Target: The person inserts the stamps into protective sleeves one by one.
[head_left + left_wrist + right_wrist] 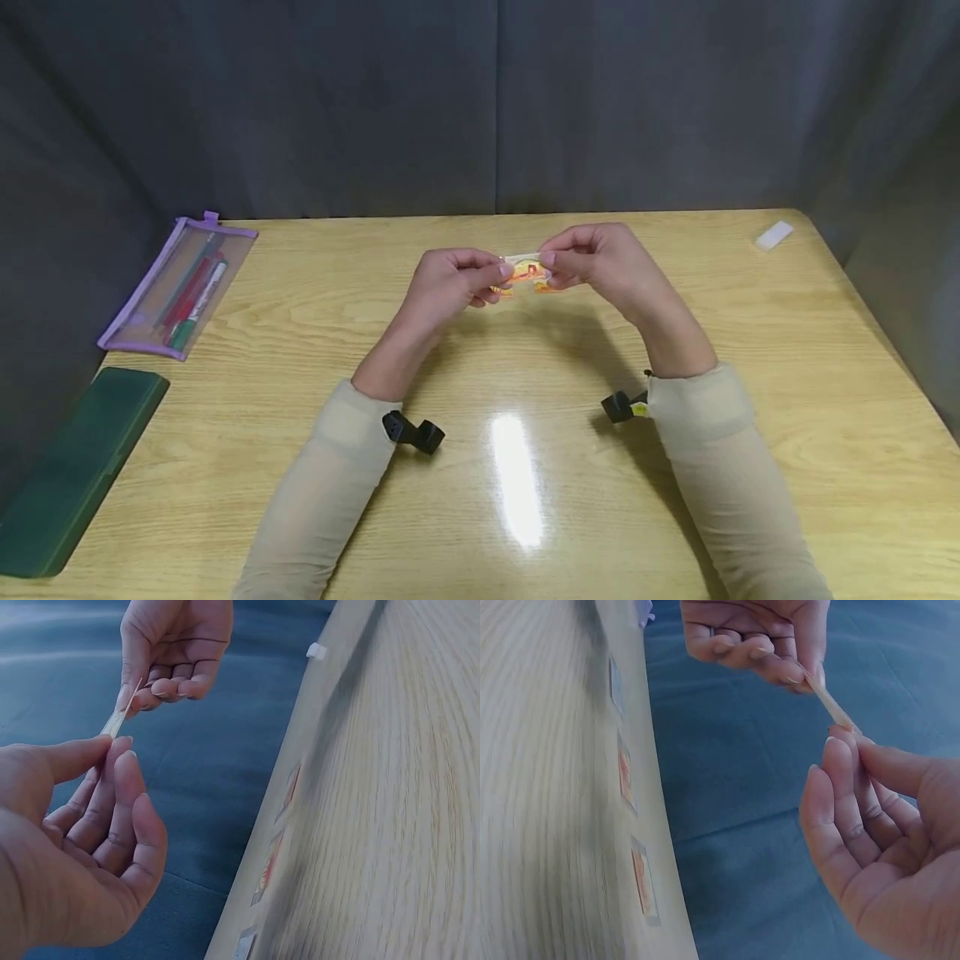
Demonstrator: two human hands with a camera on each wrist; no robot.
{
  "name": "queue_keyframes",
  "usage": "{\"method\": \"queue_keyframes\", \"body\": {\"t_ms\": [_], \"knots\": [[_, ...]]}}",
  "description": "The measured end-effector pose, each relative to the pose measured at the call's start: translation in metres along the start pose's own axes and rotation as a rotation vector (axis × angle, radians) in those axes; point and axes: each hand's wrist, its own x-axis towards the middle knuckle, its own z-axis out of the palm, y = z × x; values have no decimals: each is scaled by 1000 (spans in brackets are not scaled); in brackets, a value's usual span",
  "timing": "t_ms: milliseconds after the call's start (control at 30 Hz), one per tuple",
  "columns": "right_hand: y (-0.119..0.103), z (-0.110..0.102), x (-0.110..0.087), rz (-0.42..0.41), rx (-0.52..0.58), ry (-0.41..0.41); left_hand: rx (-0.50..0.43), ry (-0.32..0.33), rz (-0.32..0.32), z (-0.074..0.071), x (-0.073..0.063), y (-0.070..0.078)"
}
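Note:
Both hands hold a small flat piece with orange-and-yellow print (529, 270) above the far middle of the table. The left hand (457, 282) pinches its left end between thumb and fingers; the right hand (603, 262) pinches its right end the same way. Seen edge-on in the right wrist view, the piece (829, 703) is a thin pale strip stretched between the two hands. Several small printed rectangles lie on the table beyond it, among them one with a red-orange print (268, 870) in the left wrist view. The hands partly hide them in the head view.
At the back left lies a mesh zip pouch with purple edging (142, 292), markers inside. A dark green case (78, 471) is in front of it at the left edge. A white block (774, 236) sits at the back right. Dark curtains (375, 108) surround the wooden table (300, 358).

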Motion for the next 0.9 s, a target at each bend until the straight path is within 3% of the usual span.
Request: {"method": "queue_keyframes", "body": {"t_ms": [200,467,700,800,900], "knots": [[9,-10,3,-12,33,11,27,-23,-19,6,8,3],[30,-42,9,12,65,1,56,-69,-82,38,39,2],[40,-63,17,96,29,-19,-30,-83,-155,64,59,-3],[44,-68,20,124,-10,-12,24,-43,-163,76,65,-4],[50,-71,24,166,-67,1,136,-17,-181,87,71,-7]]}}
